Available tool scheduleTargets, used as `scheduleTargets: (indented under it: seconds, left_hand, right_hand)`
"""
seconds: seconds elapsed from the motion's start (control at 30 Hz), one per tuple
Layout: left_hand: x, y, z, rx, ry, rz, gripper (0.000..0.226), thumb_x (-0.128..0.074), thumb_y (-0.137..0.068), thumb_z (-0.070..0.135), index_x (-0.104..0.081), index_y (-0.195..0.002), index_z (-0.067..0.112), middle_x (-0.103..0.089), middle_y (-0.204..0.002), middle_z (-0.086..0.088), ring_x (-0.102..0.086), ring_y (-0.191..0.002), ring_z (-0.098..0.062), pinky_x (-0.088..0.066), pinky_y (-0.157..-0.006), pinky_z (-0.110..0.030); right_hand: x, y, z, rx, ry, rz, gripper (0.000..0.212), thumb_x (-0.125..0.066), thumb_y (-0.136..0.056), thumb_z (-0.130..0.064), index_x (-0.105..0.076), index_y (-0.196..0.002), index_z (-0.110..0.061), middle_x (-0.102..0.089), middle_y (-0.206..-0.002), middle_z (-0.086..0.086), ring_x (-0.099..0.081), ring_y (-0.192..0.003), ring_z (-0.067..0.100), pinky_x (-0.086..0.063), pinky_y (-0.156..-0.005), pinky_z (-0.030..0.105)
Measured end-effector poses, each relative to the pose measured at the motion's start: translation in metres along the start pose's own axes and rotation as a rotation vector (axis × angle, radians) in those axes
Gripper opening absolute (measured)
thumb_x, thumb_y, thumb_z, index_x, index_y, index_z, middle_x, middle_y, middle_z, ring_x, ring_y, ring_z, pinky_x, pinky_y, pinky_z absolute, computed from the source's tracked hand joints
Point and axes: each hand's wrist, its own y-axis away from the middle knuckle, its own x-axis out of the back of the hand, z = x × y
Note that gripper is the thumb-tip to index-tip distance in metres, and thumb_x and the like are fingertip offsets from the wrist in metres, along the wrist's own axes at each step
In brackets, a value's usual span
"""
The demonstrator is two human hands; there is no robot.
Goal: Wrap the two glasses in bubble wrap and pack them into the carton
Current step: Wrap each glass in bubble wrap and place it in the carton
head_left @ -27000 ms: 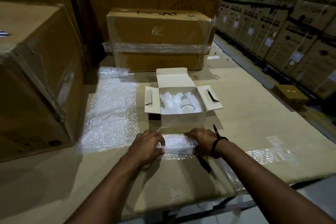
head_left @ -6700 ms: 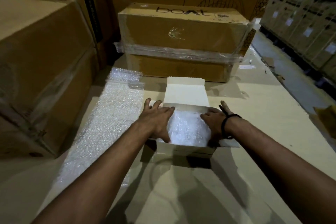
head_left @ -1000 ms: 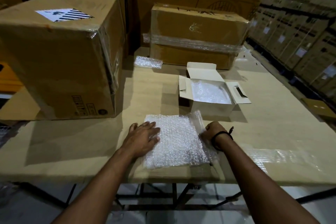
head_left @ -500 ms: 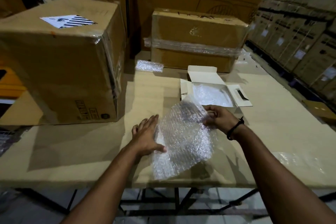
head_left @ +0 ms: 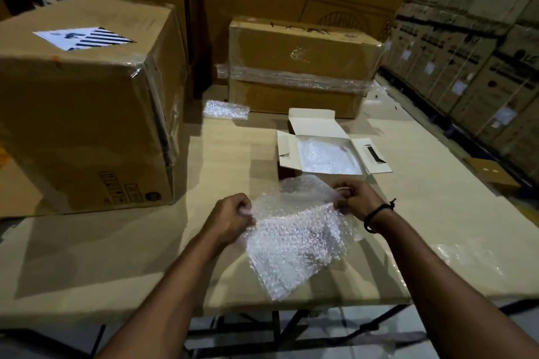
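We hold a loose sheet of bubble wrap [head_left: 291, 239] half-raised off the worktop [head_left: 116, 256], left hand [head_left: 233, 214] and right hand [head_left: 354, 197] each pinching an upper edge, just before the open carton [head_left: 376, 156], its wrap-filled inside hiding any glasses; next, we judge, comes laying it on top

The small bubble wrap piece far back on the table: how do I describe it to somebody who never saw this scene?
Find the big brown box on the left of the table. Between it and the taped box at the back lies the small piece. Unlike the large sheet gripped by the left hand and right hand, it lies untouched, outside the white carton.
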Motion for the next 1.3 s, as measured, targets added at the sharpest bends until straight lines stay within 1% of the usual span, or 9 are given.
scheduleTargets:
  seconds: [0.13,0.3,0.43,0.57,0.67,0.83,0.93,1.07,1.3]
  left_hand:
    - [0.004,-0.006,0.002,0.079,0.485,-0.053,0.041,-0.079,-0.065,-0.013,-0.059,-0.089,0.014,-0.062,-0.084,-0.018,-0.058,-0.062,-0.022,-0.050,-0.057,-0.030]
    - [0.004,-0.013,0.003,0.252,0.841,-0.032,0.043,-0.069,-0.076,-0.015,-0.060,-0.112,0.006,-0.066,-0.106,-0.020,-0.066,-0.078,-0.025,-0.058,-0.068,-0.033]
    - [-0.007,-0.016,0.008,0.274,0.813,-0.086,0.044,-0.064,-0.075,-0.021,-0.061,-0.115,-0.004,-0.068,-0.105,-0.023,-0.066,-0.082,-0.030,-0.059,-0.074,-0.036]
    - [-0.014,-0.020,0.028,0.224,0.867,-0.065,0.046,-0.067,-0.071,-0.021,-0.063,-0.113,-0.002,-0.070,-0.102,-0.022,-0.068,-0.081,-0.030,-0.059,-0.078,-0.041]
    - [-0.013,-0.031,0.050,0.153,0.951,-0.024,0.054,-0.071,-0.064,-0.015,-0.062,-0.114,0.004,-0.070,-0.102,-0.016,-0.069,-0.084,-0.026,-0.060,-0.075,-0.038]
    - [-0.017,-0.055,0.093,0.069,1.017,0.097,0.066,-0.071,-0.061,-0.011,-0.057,-0.122,0.011,-0.067,-0.111,-0.015,-0.067,-0.099,-0.028,-0.055,-0.090,-0.043]
    - [-0.027,-0.079,0.115,0.000,0.878,0.262,0.058,-0.071,-0.069,-0.016,-0.059,-0.113,0.018,-0.065,-0.113,-0.017,-0.064,-0.104,-0.029,-0.054,-0.093,-0.043]
    - [-0.048,-0.116,0.135,-0.131,0.441,0.463,0.047,-0.078,-0.074,-0.002,-0.059,-0.109,0.023,-0.064,-0.108,-0.001,-0.061,-0.106,-0.020,-0.052,-0.089,-0.030]
    - [-0.074,-0.162,0.160,-0.195,0.171,0.501,0.038,-0.075,-0.080,0.000,-0.063,-0.109,0.020,-0.066,-0.099,0.005,-0.061,-0.084,0.002,-0.045,-0.067,-0.003]
  right_hand:
    - [0.006,-0.006,0.008,-0.005,-0.102,0.009,0.032,-0.058,-0.082,0.016,-0.061,-0.095,-0.013,-0.053,-0.063,-0.002,-0.053,-0.055,0.011,-0.045,-0.051,0.026]
    - [0.007,-0.006,0.021,-0.059,-0.124,0.107,0.024,-0.069,-0.084,-0.002,-0.055,-0.102,-0.010,-0.055,-0.062,0.005,-0.050,-0.050,0.015,-0.042,-0.045,0.023]
    - [0.013,-0.002,0.028,-0.019,-0.101,0.223,0.023,-0.066,-0.085,0.002,-0.058,-0.103,-0.010,-0.053,-0.058,-0.001,-0.050,-0.050,0.010,-0.043,-0.048,0.023]
    - [0.030,-0.005,0.025,-0.049,-0.065,0.080,0.028,-0.067,-0.084,0.001,-0.057,-0.109,-0.008,-0.059,-0.071,0.004,-0.055,-0.050,0.007,-0.046,-0.047,0.021]
    - [0.045,-0.015,0.019,-0.016,-0.067,0.039,0.023,-0.069,-0.085,-0.004,-0.060,-0.105,-0.009,-0.055,-0.053,-0.010,-0.050,-0.045,0.002,-0.040,-0.043,0.017]
    - [0.078,-0.045,0.008,0.051,-0.136,0.111,0.023,-0.066,-0.083,0.005,-0.060,-0.104,-0.003,-0.060,-0.058,0.004,-0.049,-0.041,0.004,-0.039,-0.041,0.016]
    - [0.106,-0.069,0.004,0.098,-0.035,0.088,0.035,-0.068,-0.081,0.007,-0.054,-0.109,-0.008,-0.063,-0.066,0.008,-0.056,-0.048,0.014,-0.047,-0.045,0.025]
    - [0.132,-0.101,0.003,0.253,0.365,0.096,0.046,-0.066,-0.083,-0.006,-0.049,-0.119,-0.028,-0.067,-0.074,0.002,-0.065,-0.068,0.024,-0.056,-0.070,0.040]
    - [0.155,-0.143,0.001,0.192,0.661,-0.031,0.070,-0.062,-0.083,-0.011,-0.027,-0.141,-0.031,-0.069,-0.085,0.006,-0.064,-0.079,0.027,-0.054,-0.075,0.042]
